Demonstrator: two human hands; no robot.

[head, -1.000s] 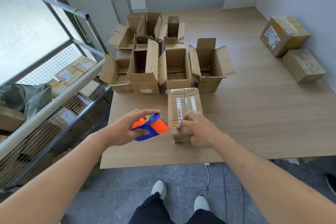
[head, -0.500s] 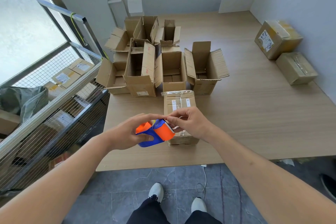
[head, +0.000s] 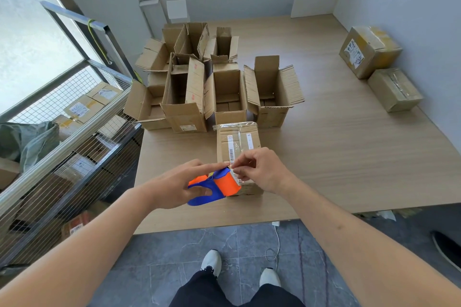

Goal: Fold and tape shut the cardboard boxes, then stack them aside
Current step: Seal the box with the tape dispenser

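Note:
A closed cardboard box (head: 237, 142) with white labels lies near the front of the wooden table (head: 336, 152). Just in front of it my left hand (head: 174, 187) grips an orange and blue tape dispenser (head: 217, 185), index finger stretched along its top. My right hand (head: 259, 169) pinches the clear tape end (head: 233, 168) at the dispenser's blade, over the box's near end. Behind stand several open boxes (head: 224, 92) with flaps up.
Two taped boxes (head: 370, 51) (head: 394, 88) sit at the table's right by the wall. A metal rail and wire mesh cage (head: 74, 137) holding more parcels runs along the left. My feet and a white cable (head: 275, 244) are on the grey floor below the table edge.
My right hand has left the top of the closed box and come to the dispenser, taking the tape end. The left hand has raised the dispenser slightly toward the box.

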